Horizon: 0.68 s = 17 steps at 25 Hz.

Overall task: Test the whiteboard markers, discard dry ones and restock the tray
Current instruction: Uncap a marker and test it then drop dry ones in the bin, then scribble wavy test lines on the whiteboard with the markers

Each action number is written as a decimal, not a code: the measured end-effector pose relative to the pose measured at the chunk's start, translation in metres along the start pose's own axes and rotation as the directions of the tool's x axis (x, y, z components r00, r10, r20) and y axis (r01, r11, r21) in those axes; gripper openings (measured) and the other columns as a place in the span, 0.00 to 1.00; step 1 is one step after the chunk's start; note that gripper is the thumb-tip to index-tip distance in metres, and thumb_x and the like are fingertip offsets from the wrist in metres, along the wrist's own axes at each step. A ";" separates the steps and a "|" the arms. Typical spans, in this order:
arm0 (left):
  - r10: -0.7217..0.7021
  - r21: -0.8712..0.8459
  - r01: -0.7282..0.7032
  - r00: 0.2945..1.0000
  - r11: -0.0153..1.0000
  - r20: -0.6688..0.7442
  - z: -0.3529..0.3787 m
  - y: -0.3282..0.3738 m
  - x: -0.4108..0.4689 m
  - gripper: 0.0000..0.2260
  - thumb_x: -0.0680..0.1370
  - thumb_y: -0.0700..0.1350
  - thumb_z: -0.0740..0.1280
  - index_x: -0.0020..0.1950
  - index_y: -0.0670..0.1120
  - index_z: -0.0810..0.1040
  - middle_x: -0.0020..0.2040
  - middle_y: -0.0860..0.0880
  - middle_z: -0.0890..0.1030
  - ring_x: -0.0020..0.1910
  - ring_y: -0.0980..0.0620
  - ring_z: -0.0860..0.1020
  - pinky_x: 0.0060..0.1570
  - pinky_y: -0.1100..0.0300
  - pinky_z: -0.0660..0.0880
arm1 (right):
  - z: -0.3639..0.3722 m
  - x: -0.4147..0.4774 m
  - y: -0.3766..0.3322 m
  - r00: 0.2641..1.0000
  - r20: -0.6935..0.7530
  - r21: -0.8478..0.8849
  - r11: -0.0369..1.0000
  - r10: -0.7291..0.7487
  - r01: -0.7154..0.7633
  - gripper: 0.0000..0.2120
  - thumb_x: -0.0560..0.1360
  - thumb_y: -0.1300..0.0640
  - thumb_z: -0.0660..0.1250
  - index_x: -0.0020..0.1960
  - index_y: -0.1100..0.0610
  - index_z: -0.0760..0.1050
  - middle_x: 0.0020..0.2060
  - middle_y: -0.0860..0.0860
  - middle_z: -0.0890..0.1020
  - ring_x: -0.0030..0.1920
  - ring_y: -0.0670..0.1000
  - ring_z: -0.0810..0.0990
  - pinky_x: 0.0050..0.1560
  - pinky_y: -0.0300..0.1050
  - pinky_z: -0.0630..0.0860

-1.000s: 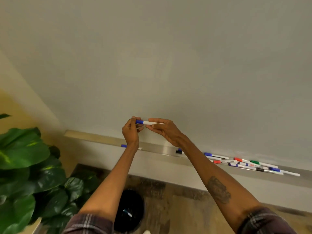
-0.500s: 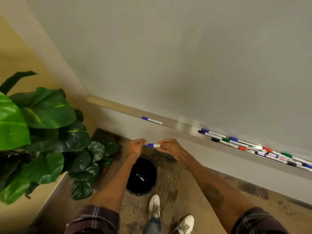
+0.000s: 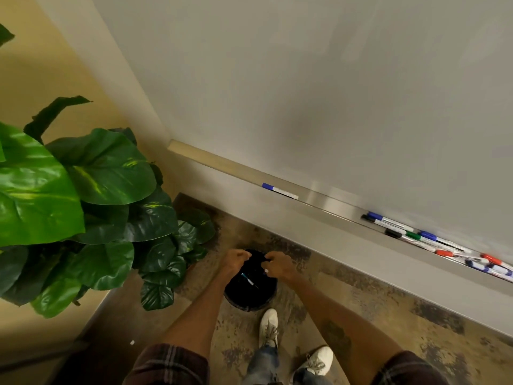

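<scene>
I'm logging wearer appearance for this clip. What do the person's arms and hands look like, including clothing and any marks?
The left hand and right hand are ungloved, and no watch or bracelet shows. Both forearms are bare. The left sleeve and right sleeve are dark maroon plaid with paler lines, pushed up near the elbows. A dark tattoo marks the arm between right hand and right sleeve.

Setting: office or meeting room. Evidence: large wall-mounted whiteboard [image 3: 333,93] with a metal tray [image 3: 324,200] along its lower edge; assorted markers [image 3: 433,240] (blue, black, green, red) lying in it. Beige wall [image 3: 41,79] adjoining. Broad-leafed plant [image 3: 83,195] in the corner. Round black bin [image 3: 249,304] on a mottled brown floor [image 3: 361,301].
</scene>
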<state>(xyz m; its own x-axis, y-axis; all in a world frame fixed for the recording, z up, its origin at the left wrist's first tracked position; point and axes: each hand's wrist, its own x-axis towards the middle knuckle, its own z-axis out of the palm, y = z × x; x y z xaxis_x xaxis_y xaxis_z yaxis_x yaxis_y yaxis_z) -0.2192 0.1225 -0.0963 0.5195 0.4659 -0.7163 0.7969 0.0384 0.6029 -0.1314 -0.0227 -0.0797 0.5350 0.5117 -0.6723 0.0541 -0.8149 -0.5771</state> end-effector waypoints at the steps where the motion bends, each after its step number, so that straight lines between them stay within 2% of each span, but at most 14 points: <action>1: 0.006 0.007 -0.006 1.000 1.000 0.012 0.000 0.003 0.004 0.11 0.81 0.35 0.64 0.58 0.30 0.80 0.35 0.47 0.76 0.31 0.55 0.71 0.23 0.72 0.66 | -0.001 0.001 -0.007 1.000 -0.004 0.033 0.999 -0.011 0.011 0.13 0.79 0.54 0.65 0.58 0.62 0.78 0.50 0.57 0.82 0.48 0.56 0.83 0.49 0.45 0.78; 2: 0.008 0.015 -0.009 1.000 1.000 0.023 0.001 0.007 0.009 0.11 0.81 0.35 0.64 0.58 0.30 0.79 0.36 0.47 0.76 0.32 0.55 0.71 0.24 0.72 0.67 | -0.004 0.001 -0.012 1.000 -0.020 0.060 0.998 -0.022 0.023 0.13 0.80 0.54 0.64 0.57 0.62 0.76 0.50 0.58 0.81 0.47 0.56 0.83 0.47 0.45 0.78; 4: 0.022 0.035 -0.023 0.999 0.999 0.039 0.005 0.020 0.013 0.11 0.81 0.36 0.63 0.59 0.32 0.80 0.37 0.48 0.76 0.32 0.56 0.71 0.24 0.73 0.67 | -0.016 0.000 -0.017 0.998 -0.069 0.173 0.985 0.005 0.007 0.14 0.80 0.56 0.64 0.62 0.62 0.75 0.54 0.61 0.81 0.52 0.59 0.84 0.47 0.48 0.81; 6: 0.061 0.065 -0.064 0.997 0.996 0.053 0.012 0.035 0.014 0.11 0.81 0.38 0.64 0.60 0.35 0.80 0.38 0.48 0.77 0.33 0.56 0.71 0.24 0.71 0.67 | -0.032 0.000 -0.014 0.994 -0.103 0.245 0.969 0.040 -0.014 0.14 0.79 0.57 0.65 0.61 0.64 0.78 0.50 0.59 0.83 0.51 0.58 0.84 0.50 0.50 0.82; 8: 0.102 0.067 -0.107 0.992 0.992 0.075 0.023 0.053 0.011 0.11 0.82 0.40 0.64 0.60 0.36 0.80 0.45 0.46 0.79 0.37 0.55 0.73 0.29 0.69 0.69 | -0.051 -0.004 -0.005 0.991 -0.121 0.294 0.955 0.064 -0.025 0.12 0.78 0.59 0.65 0.57 0.64 0.80 0.45 0.56 0.82 0.44 0.55 0.85 0.45 0.44 0.82; 10: 0.136 0.049 -0.141 0.986 0.989 0.095 0.038 0.071 0.007 0.11 0.81 0.41 0.64 0.60 0.38 0.80 0.50 0.46 0.80 0.44 0.52 0.76 0.35 0.67 0.71 | -0.070 -0.010 0.006 0.984 -0.151 0.364 0.931 0.093 -0.032 0.10 0.78 0.60 0.66 0.57 0.62 0.80 0.46 0.53 0.81 0.40 0.49 0.82 0.36 0.34 0.79; 11: 0.154 0.042 -0.159 0.983 0.986 0.103 0.047 0.080 0.004 0.11 0.81 0.43 0.65 0.59 0.39 0.81 0.51 0.46 0.81 0.46 0.51 0.77 0.37 0.65 0.72 | -0.081 -0.014 0.012 0.980 -0.167 0.402 0.915 0.104 -0.029 0.11 0.78 0.61 0.66 0.58 0.62 0.80 0.48 0.53 0.81 0.42 0.48 0.82 0.36 0.33 0.79; 14: 0.217 0.036 -0.223 0.969 0.974 0.117 0.084 0.108 -0.007 0.10 0.81 0.45 0.66 0.58 0.43 0.82 0.53 0.47 0.83 0.48 0.50 0.79 0.43 0.62 0.75 | -0.114 -0.033 0.039 0.968 -0.218 0.494 0.869 0.120 0.004 0.11 0.78 0.62 0.66 0.60 0.61 0.79 0.53 0.54 0.81 0.51 0.55 0.84 0.53 0.45 0.82; 17: 0.269 0.062 -0.278 0.956 0.959 0.119 0.126 0.134 -0.023 0.10 0.81 0.44 0.65 0.59 0.43 0.82 0.56 0.47 0.83 0.51 0.49 0.81 0.50 0.59 0.78 | -0.152 -0.053 0.072 0.948 -0.300 0.470 0.881 0.105 0.051 0.10 0.79 0.62 0.65 0.59 0.63 0.78 0.54 0.58 0.81 0.53 0.57 0.83 0.59 0.50 0.80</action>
<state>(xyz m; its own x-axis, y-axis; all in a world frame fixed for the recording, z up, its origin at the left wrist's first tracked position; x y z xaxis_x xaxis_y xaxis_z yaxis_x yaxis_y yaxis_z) -0.0852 0.0055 -0.0429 0.7479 0.3502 -0.5640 0.6386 -0.1477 0.7552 -0.0274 -0.1499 -0.0155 0.7656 0.3182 -0.5591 -0.3210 -0.5642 -0.7607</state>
